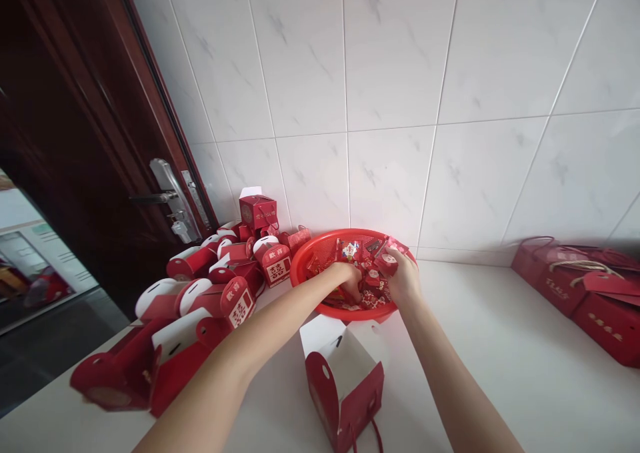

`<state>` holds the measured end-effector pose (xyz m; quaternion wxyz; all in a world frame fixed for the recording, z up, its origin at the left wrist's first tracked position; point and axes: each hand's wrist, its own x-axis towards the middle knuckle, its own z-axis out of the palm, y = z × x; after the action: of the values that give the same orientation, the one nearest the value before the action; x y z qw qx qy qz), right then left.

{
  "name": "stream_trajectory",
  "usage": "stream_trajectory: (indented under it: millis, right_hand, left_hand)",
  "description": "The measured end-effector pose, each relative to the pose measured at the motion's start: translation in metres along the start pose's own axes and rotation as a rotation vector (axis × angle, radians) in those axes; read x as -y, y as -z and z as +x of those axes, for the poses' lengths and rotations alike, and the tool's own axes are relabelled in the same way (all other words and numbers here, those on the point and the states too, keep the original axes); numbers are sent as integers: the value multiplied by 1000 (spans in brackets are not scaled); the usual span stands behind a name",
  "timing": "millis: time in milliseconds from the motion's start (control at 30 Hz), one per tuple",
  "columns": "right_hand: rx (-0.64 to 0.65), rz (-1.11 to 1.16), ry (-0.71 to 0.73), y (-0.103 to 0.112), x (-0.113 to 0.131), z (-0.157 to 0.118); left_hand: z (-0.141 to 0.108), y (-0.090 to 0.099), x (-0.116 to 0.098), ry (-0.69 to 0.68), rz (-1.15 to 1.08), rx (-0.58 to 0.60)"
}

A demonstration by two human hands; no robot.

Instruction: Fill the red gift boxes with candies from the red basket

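A red plastic basket full of small wrapped candies stands against the wall. Both of my hands reach into it. My left hand is down among the wrappers with curled fingers, and what they close on is hidden. At the basket's right side, my right hand grips a red candy packet near the rim. In front of the basket stands an open red gift box, its white inside showing and its flaps up. A red cord hangs from its near side.
Several red gift boxes crowd the left of the white counter, some with open lids. More red boxes with cord handles lie at the right by the tiled wall. A dark red door with a metal handle is at the left.
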<state>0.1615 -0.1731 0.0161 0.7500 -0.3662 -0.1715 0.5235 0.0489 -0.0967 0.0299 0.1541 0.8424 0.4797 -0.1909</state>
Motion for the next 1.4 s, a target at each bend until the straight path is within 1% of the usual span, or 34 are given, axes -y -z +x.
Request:
stream_trajectory:
  millis: [133,333,500,667,800,867,933,1067,1167,1267,1400]
  right_hand:
    - [7,-2,-9,0,0,0]
    - [-12,9,4,-2,1,-1]
    - [-13,-5,-21,-1,1,0]
    - [-32,-29,2,-1,1,1]
    - [-69,-10,-1,1,-2,6]
    - [-79,-5,-8,2,-4,8]
    - [-61,10,-7,3,-4,10]
    - [-11,36,18,3,-4,8]
    - [11,52,-2,1,-2,4]
    - [-9,65,-14,-1,0,1]
    - [-17,82,-22,-2,2,0]
  left_hand:
    - [4,-5,2,-64,-55,-12]
    - [12,-12,6,-140,-197,-7]
    - [18,-14,5,-183,-342,-62]
    - [21,-20,1,-227,-506,-98]
    - [18,-16,1,-280,-627,-105]
    - [15,-11,6,-304,-690,-137]
    - [12,-5,14,-313,-752,-194]
    - [4,6,34,-314,-854,-304]
    - [-4,13,49,-298,-895,-362]
    - [-12,18,59,-280,-897,-389]
    - [-16,18,62,-272,-903,-382]
